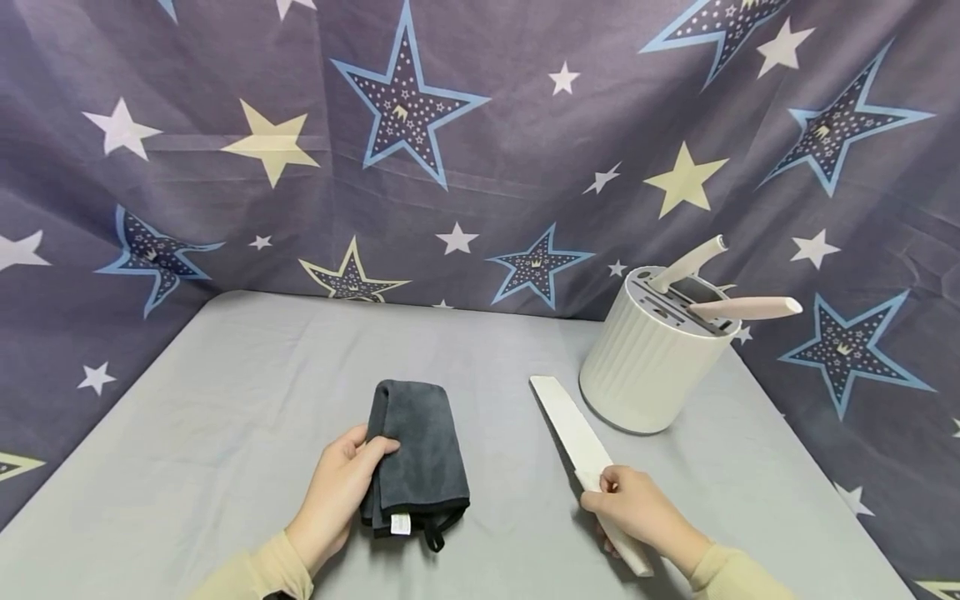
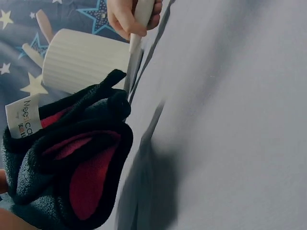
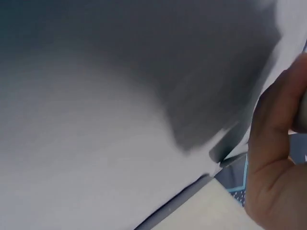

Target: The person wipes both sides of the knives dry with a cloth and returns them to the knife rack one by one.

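Observation:
A folded dark grey cloth (image 1: 423, 446) is gripped at its left edge by my left hand (image 1: 341, 492), thumb on top. In the left wrist view the cloth (image 2: 93, 184) shows red inner faces, black edging, a hanging loop and a white label (image 2: 23, 117). My right hand (image 1: 637, 508) holds a white knife (image 1: 572, 421) by its handle, blade pointing away and slightly left. The right wrist view shows part of my right hand (image 3: 273, 163) around the handle (image 3: 302, 115); the blade is out of sight there.
Beyond the knife, at the back right, stands a cream ribbed knife block (image 1: 648, 375) with two handles sticking out of its top, one pinkish (image 1: 750, 308). A pale grey cloth (image 1: 225, 417) covers the table. Star-patterned fabric (image 1: 480, 150) hangs behind and at the sides.

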Motion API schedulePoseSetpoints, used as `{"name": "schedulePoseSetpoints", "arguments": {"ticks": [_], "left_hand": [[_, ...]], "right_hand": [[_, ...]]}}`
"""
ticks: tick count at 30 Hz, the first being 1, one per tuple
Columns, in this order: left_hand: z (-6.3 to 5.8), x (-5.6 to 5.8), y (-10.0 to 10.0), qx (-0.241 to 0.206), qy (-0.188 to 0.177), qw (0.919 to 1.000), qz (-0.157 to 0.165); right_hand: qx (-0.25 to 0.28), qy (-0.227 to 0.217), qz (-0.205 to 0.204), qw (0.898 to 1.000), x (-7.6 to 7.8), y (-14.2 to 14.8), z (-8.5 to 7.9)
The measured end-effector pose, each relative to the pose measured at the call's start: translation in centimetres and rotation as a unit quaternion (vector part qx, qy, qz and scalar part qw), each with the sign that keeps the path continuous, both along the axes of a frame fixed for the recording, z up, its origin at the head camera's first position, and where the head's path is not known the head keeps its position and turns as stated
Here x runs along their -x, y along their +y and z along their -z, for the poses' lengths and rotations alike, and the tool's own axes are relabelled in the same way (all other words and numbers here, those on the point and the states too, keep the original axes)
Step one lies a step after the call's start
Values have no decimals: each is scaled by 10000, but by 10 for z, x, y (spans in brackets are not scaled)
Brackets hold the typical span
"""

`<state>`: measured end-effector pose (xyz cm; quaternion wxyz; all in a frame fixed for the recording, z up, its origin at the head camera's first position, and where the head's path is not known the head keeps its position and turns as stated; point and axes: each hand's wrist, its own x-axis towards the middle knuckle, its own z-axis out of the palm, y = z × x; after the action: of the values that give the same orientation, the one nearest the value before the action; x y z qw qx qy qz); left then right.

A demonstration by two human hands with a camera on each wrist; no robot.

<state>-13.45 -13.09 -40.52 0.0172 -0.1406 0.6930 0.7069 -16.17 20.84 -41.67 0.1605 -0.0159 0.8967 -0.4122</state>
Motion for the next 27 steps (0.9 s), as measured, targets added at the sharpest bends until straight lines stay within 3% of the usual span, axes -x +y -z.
{"name": "schedulePoseSetpoints", "arguments": {"ticks": [9,20,27], "left_hand": [[-2,0,0,79,3,10000,-17],[-8,0,0,425,-38,9991,66],[-9,0,-1,966,437,9944,1]], "right_hand": [[37,-16,276,9996,-1,14,-9],[-443,687,255,9963,5,19,-20],[-879,1349,93,9869,5,16,-24]]}}
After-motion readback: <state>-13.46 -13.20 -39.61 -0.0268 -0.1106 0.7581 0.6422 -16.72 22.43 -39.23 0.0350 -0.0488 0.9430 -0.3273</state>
